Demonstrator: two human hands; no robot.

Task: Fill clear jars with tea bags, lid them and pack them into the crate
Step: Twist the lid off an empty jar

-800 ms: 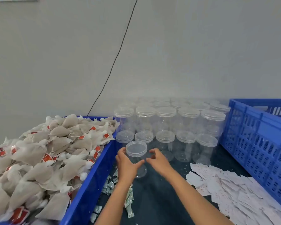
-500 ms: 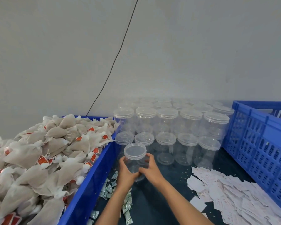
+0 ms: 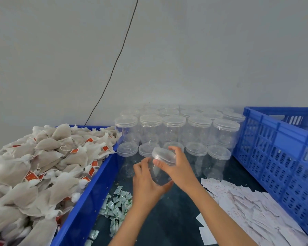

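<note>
We see a pale grey wall (image 3: 203,50) behind everything, with a thin black cable (image 3: 117,57) running down it at a slant and disappearing behind the left-hand goods. On the dark worktop (image 3: 176,219), we find a scatter of small green-and-white sachets (image 3: 117,206) near the left, and on the right a loose heap of white paper slips (image 3: 252,210) spread flat, just beside the blue wall on that side
</note>
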